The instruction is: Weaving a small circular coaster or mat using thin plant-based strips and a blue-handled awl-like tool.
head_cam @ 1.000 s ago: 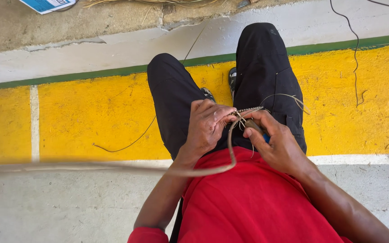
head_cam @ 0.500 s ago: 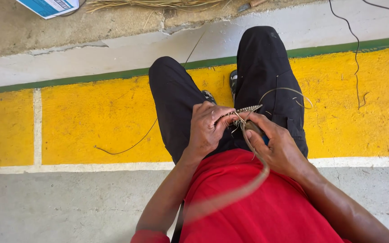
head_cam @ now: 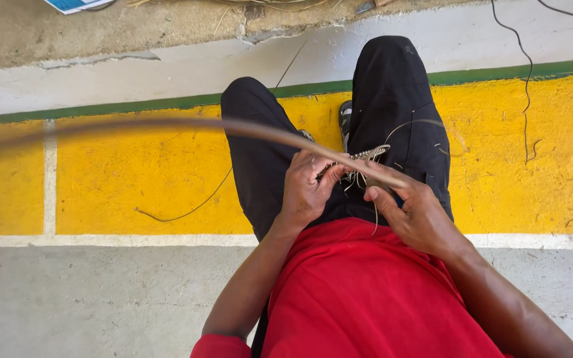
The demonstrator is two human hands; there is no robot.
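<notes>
Small braided piece (head_cam: 359, 159) of dry plant fibre sits over the lap, between the two hands, just above the knees of the black trousers (head_cam: 260, 152). Its woven end points away from the body; loose thin ends fray out below and to the right. Held at lap height and close in, probably so the fine weave stays in clear sight.

Left hand (head_cam: 306, 192): fingers curled shut around the near end of the braid, thumb pressing on top. This reads as the anchor grip, keeping the worked part from twisting.

Right hand (head_cam: 416, 212): closed in a pinch on a long strand (head_cam: 187, 124), thumb and forefinger meeting just beside the braid. The strand runs from that pinch up and out to the left edge of view, blurred along most of its length, drawn out in a shallow arc. Holding it near the braid likely gives control over where it lays into the weave.

Red shirt (head_cam: 359, 298) fills the lower frame. One shoe (head_cam: 345, 119) shows between the legs. Feet rest on a yellow painted strip (head_cam: 121, 179) edged by a green line (head_cam: 134, 106) and white lines. Stray fibres lie on the yellow paint. A thin dark cord (head_cam: 526, 99) trails at the right. A bundle of straw (head_cam: 260, 5) and a blue-and-white sheet (head_cam: 74, 5) lie at the top edge.
</notes>
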